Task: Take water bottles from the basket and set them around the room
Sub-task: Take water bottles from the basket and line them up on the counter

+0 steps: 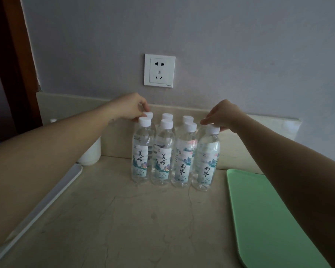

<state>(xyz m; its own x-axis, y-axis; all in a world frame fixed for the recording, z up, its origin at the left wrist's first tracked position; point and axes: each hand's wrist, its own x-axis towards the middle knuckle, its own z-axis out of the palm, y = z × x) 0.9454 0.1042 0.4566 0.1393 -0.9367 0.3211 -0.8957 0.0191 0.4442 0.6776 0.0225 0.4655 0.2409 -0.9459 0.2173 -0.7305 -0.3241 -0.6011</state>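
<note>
Pinching caps: left hand [132,108] grip on rear bottle [148,114], right hand [224,115] on front bottle [206,161]; tray [46,200], mat [269,219] flank.

A beige marble counter [124,219] meets a grey wall [240,45] that carries a white power socket [159,70]. A green flat board [263,219] lies at the right. At the left lies a long white tray [46,198], with a white container [90,153] behind it and a brown wooden frame [16,55] further back.

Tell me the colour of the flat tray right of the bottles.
The tray is pale green; head view.
</note>
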